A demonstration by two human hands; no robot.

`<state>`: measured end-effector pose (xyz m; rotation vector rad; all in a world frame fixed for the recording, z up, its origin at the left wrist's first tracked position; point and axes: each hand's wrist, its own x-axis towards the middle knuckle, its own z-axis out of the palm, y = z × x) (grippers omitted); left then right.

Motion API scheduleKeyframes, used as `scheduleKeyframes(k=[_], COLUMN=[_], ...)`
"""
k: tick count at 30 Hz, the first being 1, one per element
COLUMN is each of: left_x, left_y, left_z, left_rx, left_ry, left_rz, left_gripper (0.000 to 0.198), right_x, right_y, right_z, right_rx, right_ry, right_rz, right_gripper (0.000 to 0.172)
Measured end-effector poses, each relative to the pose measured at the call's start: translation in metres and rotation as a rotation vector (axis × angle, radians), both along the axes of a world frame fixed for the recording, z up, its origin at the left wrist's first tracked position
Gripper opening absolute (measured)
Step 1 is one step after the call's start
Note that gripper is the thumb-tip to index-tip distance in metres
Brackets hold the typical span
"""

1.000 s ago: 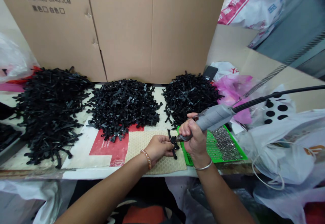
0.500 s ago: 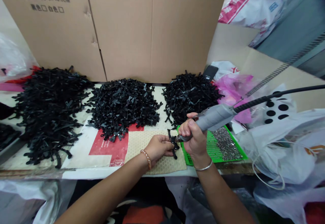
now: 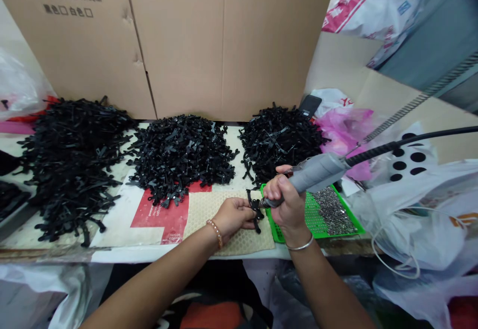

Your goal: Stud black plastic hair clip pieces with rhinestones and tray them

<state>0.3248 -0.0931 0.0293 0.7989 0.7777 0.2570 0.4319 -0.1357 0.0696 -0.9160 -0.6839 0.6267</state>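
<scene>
Beside the green tray, my left hand (image 3: 236, 215) pinches a small black plastic part (image 3: 257, 223) over a beige honeycomb-textured mat (image 3: 212, 209). My right hand (image 3: 287, 203) is wrapped round a grey electric screwdriver (image 3: 321, 172), which lies tilted with its tip at the black part. The exact contact at the tip is too small to make out. Under and right of the screwdriver, the green perforated tray (image 3: 354, 231) holds many small metal screws (image 3: 330, 210).
Three heaps of black parts, at left (image 3: 74, 160), middle (image 3: 182, 150) and right (image 3: 282, 137), lie before a tall cardboard box (image 3: 224, 45). A coiled spring (image 3: 418, 100) and black cable (image 3: 429, 134) run right from the screwdriver. Plastic bags (image 3: 429, 219) crowd the right side.
</scene>
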Motion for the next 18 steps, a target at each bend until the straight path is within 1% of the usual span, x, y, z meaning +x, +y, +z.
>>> scheduleKeyframes(k=[8, 13, 18], left_x=[0.0007, 0.0000, 0.0001], left_y=[0.0002, 0.0005, 0.0007], left_z=[-0.0026, -0.0049, -0.0060], left_rx=[-0.003, 0.002, 0.006], left_ry=[-0.011, -0.016, -0.023], left_rz=[0.001, 0.000, -0.001], left_gripper=[0.012, 0.017, 0.017], right_x=[-0.0004, -0.0010, -0.0023], right_y=[0.0001, 0.0001, -0.0006], right_z=[-0.0023, -0.0018, -0.0012], right_rx=[0.003, 0.009, 0.032], right_ry=[-0.004, 0.000, 0.007], right_rz=[0.003, 0.009, 0.018], right_gripper=[0.018, 0.019, 0.017])
